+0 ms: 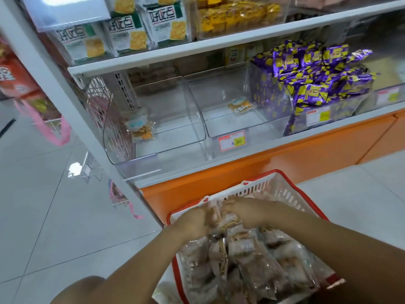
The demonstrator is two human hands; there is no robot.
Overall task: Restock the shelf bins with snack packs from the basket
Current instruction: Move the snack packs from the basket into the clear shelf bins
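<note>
A red-and-white basket (258, 187) sits on the floor in front of the shelf, full of clear-wrapped snack packs (247, 260). My left hand (192, 222) and my right hand (245, 212) are both down in its far end, fingers closed around a bunch of the packs between them. Above, the left clear bin (175, 137) holds a couple of snack packs (140, 128) against its left side. The middle clear bin (236, 126) holds a single pack (241, 105).
A bin heaped with purple packs (315, 77) stands to the right. The upper shelf carries green-and-white cracker bags (129, 34) and yellow packs (236, 16). An orange base panel (285, 159) runs under the shelf. Pink racks (43, 123) stand on the tiled floor at left.
</note>
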